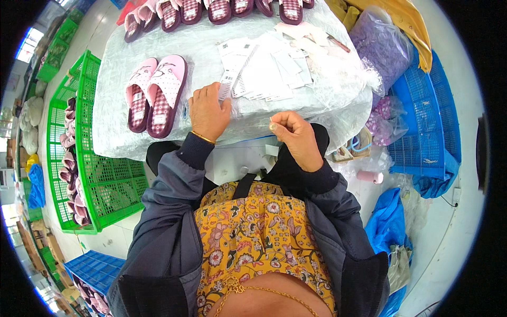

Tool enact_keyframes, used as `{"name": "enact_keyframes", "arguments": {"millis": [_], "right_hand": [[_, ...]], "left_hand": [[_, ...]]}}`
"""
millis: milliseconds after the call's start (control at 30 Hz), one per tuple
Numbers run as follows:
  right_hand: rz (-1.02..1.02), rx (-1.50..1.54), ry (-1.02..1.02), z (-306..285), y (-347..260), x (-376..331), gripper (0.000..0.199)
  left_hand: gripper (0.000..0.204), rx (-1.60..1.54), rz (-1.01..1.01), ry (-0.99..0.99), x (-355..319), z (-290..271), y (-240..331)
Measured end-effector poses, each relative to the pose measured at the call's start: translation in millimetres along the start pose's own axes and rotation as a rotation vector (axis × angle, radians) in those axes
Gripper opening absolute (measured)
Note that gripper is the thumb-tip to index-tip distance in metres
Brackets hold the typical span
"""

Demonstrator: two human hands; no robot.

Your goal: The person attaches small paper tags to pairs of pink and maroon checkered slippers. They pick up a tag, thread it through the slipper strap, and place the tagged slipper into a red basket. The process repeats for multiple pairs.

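My left hand (208, 112) rests on the plastic-covered table, fingers forward and thumb spread apart, holding nothing that I can see. Its index finger is beside the lower end of a strip of white printed labels (228, 80). Over the table's near edge, my right hand (297, 136) is closed in a pinch; a tiny pale thing shows at the fingertips, too small to name. A pair of pink dotted slippers with checked maroon insoles, one left (140, 100) and one right (168, 95), lies left of my left hand. White cards (274, 66) are spread beyond my hands.
More slippers (219, 10) line the table's far edge. A red-handled pen-like tool (338, 43) lies at the far right. Green crates (113, 185) with slippers stand left; a blue crate (417, 121) and a bag of purple items (380, 45) are right.
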State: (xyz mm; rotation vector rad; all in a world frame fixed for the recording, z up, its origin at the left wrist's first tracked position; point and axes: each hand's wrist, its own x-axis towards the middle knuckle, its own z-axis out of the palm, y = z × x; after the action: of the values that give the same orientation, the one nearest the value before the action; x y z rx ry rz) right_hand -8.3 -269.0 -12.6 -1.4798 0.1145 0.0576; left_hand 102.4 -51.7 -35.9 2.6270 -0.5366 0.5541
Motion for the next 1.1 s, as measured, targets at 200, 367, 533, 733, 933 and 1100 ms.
{"name": "enact_keyframes", "arguments": {"millis": [200,367,533,733,933,1100], "right_hand": [[-0.059,0.028,-0.003,16,-5,4,0.015],[-0.222,0.076,0.114,33,-9,19,0.016],[-0.165,0.114,0.088,44,-6,26,0.014],[-0.171,-0.015,0.158,44,10,24,0.011],[-0.262,-0.029,0.119,52,4,11,0.011],[-0.35,-0.356,0.154,51,-11,4,0.012]], "left_hand": [[0.017,0.152,0.122,0.137,-7,-21,-14],[0.012,0.005,0.254,0.275,-20,-57,-5],[0.02,-0.044,0.444,0.222,-39,-79,10],[0.034,-0.286,0.491,0.011,-60,-81,19],[0.031,-1.024,-0.283,-0.396,-50,-77,28],[0.022,-1.375,-0.524,-0.496,-50,-65,27]]}}
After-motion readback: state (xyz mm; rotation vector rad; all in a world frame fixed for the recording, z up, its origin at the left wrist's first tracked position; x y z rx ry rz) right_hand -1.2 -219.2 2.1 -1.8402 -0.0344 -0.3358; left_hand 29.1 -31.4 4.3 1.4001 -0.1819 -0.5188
